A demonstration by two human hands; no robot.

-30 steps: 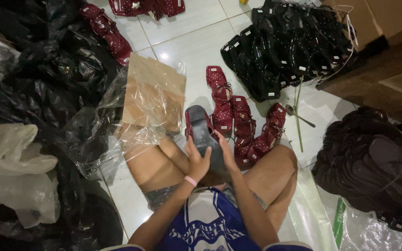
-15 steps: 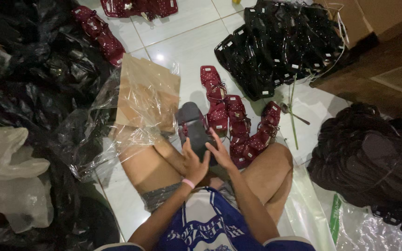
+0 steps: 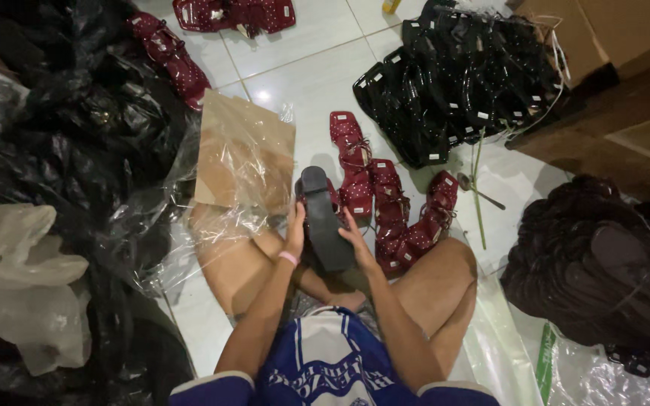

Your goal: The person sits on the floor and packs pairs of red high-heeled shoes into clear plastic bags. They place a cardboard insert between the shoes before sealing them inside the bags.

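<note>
Both hands, left hand (image 3: 295, 229) and right hand (image 3: 355, 240), are now tilting the grey-soled sandal (image 3: 325, 218) upright beside the red sandals (image 3: 389, 210), fingers curled around its edges.

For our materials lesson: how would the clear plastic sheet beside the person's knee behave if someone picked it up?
The plastic sheet looks thin and crumpled, so it would probably flop and sag. Its shiny surface suggests it may feel slippery. It likely weighs very little, as it drapes loosely over the brown cardboard.
</note>
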